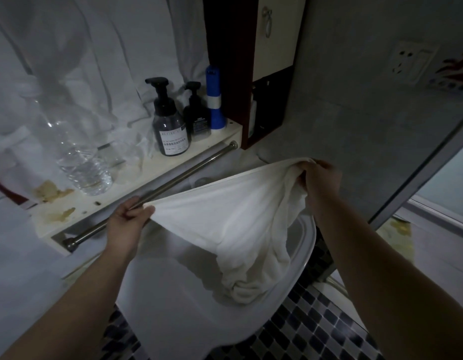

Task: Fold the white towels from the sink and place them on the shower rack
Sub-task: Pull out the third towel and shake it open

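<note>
Right, the soft white terry towel (pixel 233 216) is up off the basin, stretched between my two hands with its top hem pulled taut, while the lower half sags in a crumpled bunch down into the white oval sink (pixel 307 245). It looks limp and thick, no stiffness at all, and I'd judge it light unless it's damp, which I can't tell in this dim light. My left hand (pixel 129 219) pinches one corner between thumb and curled fingers; my right hand (pixel 318 178) has its fingers closed round a gathered wad of the other end, so that side isn't on a clean corner. For a tidy fold I reckon the corners along the hem are the places to hold, since anything mid-cloth just droops. Just behind my left hand runs a brushed steel rail (pixel 157 190) under a cream, stained shelf (pixel 136 175). On that shelf stand a clear plastic water bottle (pixel 77 157), a grey pump bottle with a black head (pixel 170 126), a smaller dark pump bottle (pixel 196 115) and a blue cylinder (pixel 214 100). Below the sink there's dark checked mosaic tile (pixel 316 320), a grey wall with a white socket plate (pixel 412 63) to my right, and a metal-framed glass panel (pixel 420 178) beyond; the shower rack itself I can't pick out from here.
</note>
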Available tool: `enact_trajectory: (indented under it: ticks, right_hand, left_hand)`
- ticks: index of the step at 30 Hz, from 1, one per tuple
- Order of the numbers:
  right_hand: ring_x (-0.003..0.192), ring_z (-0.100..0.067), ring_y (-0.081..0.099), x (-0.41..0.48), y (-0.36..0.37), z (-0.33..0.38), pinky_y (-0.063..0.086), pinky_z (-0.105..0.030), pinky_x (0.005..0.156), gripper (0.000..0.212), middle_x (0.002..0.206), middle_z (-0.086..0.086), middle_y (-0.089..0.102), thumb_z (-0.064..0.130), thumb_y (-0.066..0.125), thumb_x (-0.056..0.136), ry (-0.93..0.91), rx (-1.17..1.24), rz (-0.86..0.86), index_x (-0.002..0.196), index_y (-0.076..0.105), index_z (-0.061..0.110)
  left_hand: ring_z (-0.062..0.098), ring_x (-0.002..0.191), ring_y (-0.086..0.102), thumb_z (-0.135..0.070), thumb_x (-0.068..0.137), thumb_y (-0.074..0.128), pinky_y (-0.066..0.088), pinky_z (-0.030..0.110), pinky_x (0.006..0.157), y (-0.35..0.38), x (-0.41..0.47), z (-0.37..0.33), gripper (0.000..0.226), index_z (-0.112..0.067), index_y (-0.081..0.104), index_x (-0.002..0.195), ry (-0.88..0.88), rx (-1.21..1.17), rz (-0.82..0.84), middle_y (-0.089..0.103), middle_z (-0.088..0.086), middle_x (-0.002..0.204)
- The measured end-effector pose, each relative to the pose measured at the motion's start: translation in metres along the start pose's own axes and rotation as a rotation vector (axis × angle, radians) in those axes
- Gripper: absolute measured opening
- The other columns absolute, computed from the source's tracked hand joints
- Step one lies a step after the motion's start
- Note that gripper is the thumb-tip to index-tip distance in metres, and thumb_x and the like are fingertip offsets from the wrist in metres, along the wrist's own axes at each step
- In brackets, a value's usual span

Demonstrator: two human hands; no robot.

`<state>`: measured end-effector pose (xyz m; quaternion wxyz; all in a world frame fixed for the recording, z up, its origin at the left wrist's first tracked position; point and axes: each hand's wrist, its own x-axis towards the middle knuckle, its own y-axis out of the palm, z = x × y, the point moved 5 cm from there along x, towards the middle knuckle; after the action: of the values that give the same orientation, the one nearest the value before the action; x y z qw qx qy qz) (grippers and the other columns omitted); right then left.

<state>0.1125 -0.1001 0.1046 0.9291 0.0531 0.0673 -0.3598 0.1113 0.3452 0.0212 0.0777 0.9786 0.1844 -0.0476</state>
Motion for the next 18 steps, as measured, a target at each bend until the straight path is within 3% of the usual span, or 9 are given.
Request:
enact_trajectory:
  ticks: [3,8,10,12,18]
  right_hand:
    - [0.055,-0.014,0.066,0.003,-0.001,0.000,0.052,-0.023,0.052,0.016,0.059,0.001,0.070,0.010,0.068,0.063,0.016,0.037,-0.006,0.066,0.079,0.021]
    - [0.054,-0.017,0.060,0.006,-0.001,-0.001,0.048,-0.022,0.049,0.017,0.064,-0.004,0.067,0.006,0.067,0.067,0.031,0.040,-0.017,0.078,0.079,0.011]
    - [0.057,-0.017,0.063,0.007,-0.003,0.000,0.051,-0.023,0.053,0.014,0.066,-0.005,0.068,0.004,0.067,0.069,0.041,0.036,-0.017,0.074,0.078,0.013]
    - [0.059,-0.018,0.065,0.009,-0.005,0.001,0.055,-0.026,0.056,0.015,0.068,-0.004,0.070,0.003,0.067,0.070,0.058,0.037,-0.031,0.068,0.076,0.016]
    - [0.060,-0.019,0.058,0.021,0.004,-0.004,0.051,-0.029,0.058,0.016,0.068,-0.005,0.063,0.001,0.067,0.077,0.138,-0.022,0.037,0.071,0.068,0.015]
  left_hand:
    - [0.017,0.071,0.048,-0.003,0.092,0.069,0.046,0.032,0.073,0.005,-0.004,0.000,0.007,-0.003,0.064,0.088,0.022,0.223,0.085,0.052,0.010,0.076]
    - [0.009,0.061,0.042,-0.014,0.096,0.066,0.034,0.022,0.053,0.008,-0.010,-0.002,0.011,-0.013,0.064,0.085,0.001,0.218,0.103,0.049,-0.001,0.070]
    - [0.011,0.066,0.044,-0.015,0.098,0.064,0.033,0.025,0.055,0.009,-0.011,-0.002,0.009,-0.011,0.064,0.089,-0.019,0.189,0.142,0.051,0.002,0.075]
    - [0.010,0.066,0.047,-0.014,0.100,0.061,0.035,0.024,0.057,0.010,-0.012,-0.003,0.018,-0.014,0.063,0.081,-0.038,0.149,0.177,0.056,0.002,0.075]
    - [0.012,0.073,0.067,-0.018,0.102,0.058,0.057,0.024,0.071,0.020,-0.014,-0.010,0.028,-0.014,0.056,0.075,-0.087,0.007,0.137,0.069,0.003,0.077]
